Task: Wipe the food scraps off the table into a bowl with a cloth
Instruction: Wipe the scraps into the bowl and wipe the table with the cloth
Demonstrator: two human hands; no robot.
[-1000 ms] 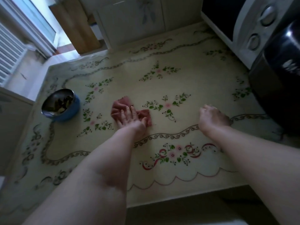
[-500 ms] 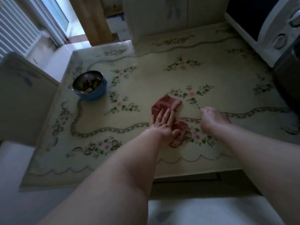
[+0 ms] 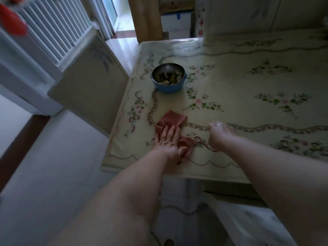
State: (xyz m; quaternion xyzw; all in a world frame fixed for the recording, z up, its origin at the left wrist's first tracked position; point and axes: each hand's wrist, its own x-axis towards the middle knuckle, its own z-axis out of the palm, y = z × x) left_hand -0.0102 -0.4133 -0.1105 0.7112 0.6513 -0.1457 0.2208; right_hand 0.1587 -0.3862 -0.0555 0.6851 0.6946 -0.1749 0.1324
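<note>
1. Left hand point(image 3: 169, 144) flat, palm down, fingers straight and close together, pressed on the cloth point(image 3: 171, 121) near the table's front left corner; no grip, only pressure from above.
2. Left forearm stretched forward from the lower left across the table's front edge.
3. Right hand point(image 3: 219, 132) just to the right of the cloth, apart from it, fingers curled under in a loose fist, knuckles against the table; blurred, so cannot tell whether anything is inside it.
4. Right forearm angled in from the lower right, also crossing the front edge.
5. Cloth reddish-pink, rumpled, one corner pointing toward the far side, the near part hidden beneath the left palm and thumb.
6. Bowl point(image 3: 168, 87), blue outside and metal inside, close to the left edge, well beyond the cloth; dark and pale food scraps point(image 3: 167, 78) piled within.
7. Bare surface between cloth and bowl; nothing standing in the way.
8. Table point(image 3: 248, 110) cream-coloured and glossy, printed with green sprigs, pink flowers, a scrolled border band and a scalloped line along the front.
9. Pale panel with a painted leaf motif point(image 3: 88, 82) leaning just off the left edge.
10. White radiator point(image 3: 53, 29) on the wall at far left, a wooden post point(image 3: 147, 18) past the far left corner, pale floor tiles point(image 3: 53, 166) below.
11. Dim light overall, glare on the far left part of the surface.
</note>
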